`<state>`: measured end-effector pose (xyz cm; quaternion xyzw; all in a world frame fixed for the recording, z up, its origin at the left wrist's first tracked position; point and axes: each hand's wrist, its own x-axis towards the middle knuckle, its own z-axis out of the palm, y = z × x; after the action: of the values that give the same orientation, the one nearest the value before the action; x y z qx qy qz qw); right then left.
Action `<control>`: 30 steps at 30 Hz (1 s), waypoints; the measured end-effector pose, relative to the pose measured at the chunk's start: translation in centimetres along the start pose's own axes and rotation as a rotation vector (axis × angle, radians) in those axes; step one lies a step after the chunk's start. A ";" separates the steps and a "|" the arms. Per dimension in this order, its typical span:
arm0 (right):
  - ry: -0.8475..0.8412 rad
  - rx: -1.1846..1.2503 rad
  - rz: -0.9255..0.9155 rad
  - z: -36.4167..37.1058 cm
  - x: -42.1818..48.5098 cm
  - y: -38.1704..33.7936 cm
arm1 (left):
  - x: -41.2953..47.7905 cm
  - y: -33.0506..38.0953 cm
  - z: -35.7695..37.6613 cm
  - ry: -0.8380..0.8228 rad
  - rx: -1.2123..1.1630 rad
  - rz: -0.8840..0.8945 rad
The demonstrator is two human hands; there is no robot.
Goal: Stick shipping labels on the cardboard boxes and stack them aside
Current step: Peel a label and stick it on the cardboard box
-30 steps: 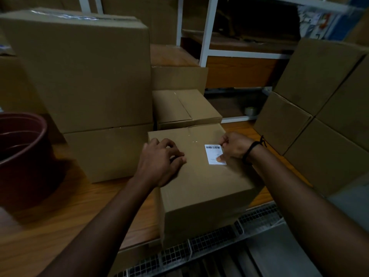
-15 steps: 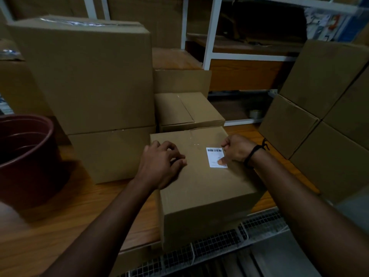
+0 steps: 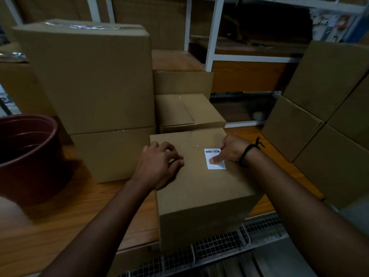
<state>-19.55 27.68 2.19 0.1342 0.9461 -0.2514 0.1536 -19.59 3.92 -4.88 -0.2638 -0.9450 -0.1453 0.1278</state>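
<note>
The white barcoded shipping label [image 3: 217, 166], set right of centre on top of the brown cardboard box [image 3: 199, 188], is pressed under the thumb of the nearer, clenched right hand [image 3: 231, 149], while the box is steadied by loosely bent, empty fingers of the left hand [image 3: 159, 166].

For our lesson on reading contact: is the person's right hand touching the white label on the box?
Touching. The head view shows the thumb of the right hand lying across the label on the box, with no gap.

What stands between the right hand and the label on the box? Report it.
Nothing visible does: the right hand presses its thumb directly on the label, and the left hand rests on the box top beside it.
</note>
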 end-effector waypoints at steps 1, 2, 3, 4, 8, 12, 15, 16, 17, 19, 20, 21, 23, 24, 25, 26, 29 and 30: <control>-0.007 0.012 -0.008 -0.2 -0.1 -0.1 | 0.0 0.0 -0.1 -0.002 0.001 -0.002; -0.004 0.034 -0.019 -0.3 -0.2 -0.1 | -0.1 0.0 -0.1 -0.002 0.001 -0.004; 0.008 0.074 -0.033 -0.4 -0.3 0.1 | -0.1 -0.1 -0.1 0.002 0.000 -0.003; 0.028 0.137 -0.044 -0.4 -0.4 0.2 | -0.1 -0.1 -0.1 0.008 -0.004 -0.001; 0.031 0.616 -0.040 -0.5 -1.1 1.6 | -0.1 -0.2 0.0 0.017 -0.009 0.010; 0.013 0.926 -0.095 0.1 -2.3 3.1 | -0.1 -0.1 -0.1 0.027 -0.006 0.020; 0.039 0.972 -0.171 0.0 -3.6 3.8 | -0.1 -0.1 -0.2 0.035 0.000 0.027; 0.052 0.981 -0.189 -0.1 -4.0 4.0 | -0.1 -0.1 -0.2 0.037 0.003 0.026; 0.066 0.980 -0.207 -0.2 -4.4 4.0 | -0.1 -0.1 -0.1 0.038 0.006 0.025; 0.092 0.961 -0.242 -0.4 -4.9 4.2 | -0.1 0.0 -0.2 0.035 0.015 0.030; 0.105 0.955 -0.256 -0.5 -5.0 4.3 | -0.1 0.0 -0.2 0.029 0.020 0.033; 0.120 0.959 -0.269 -0.6 -5.1 4.3 | -0.1 0.0 -0.2 0.025 0.027 0.033; 0.145 1.000 -0.290 -1.0 -5.1 4.1 | -0.1 0.1 -0.4 0.019 0.042 0.020; 0.155 1.018 -0.293 -1.2 -5.1 3.9 | -0.1 0.2 -0.5 0.016 0.045 0.016; 0.163 1.029 -0.291 -1.3 -5.0 3.6 | -0.2 0.3 -0.6 0.017 0.048 0.020; 0.168 1.036 -0.284 -1.3 -4.8 3.2 | -0.2 0.5 -0.7 0.018 0.050 0.029; 0.131 1.023 -0.254 -0.5 -4.4 1.4 | 0.1 0.8 -0.9 0.013 -0.035 0.029; 0.112 1.011 -0.250 0.0 -4.2 0.8 | 0.2 0.9 -1.0 0.023 -0.194 -0.028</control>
<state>-15.41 27.63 3.30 0.0908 0.7223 -0.6855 -0.0123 -19.06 4.40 -3.72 -0.2599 -0.9286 -0.2408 0.1105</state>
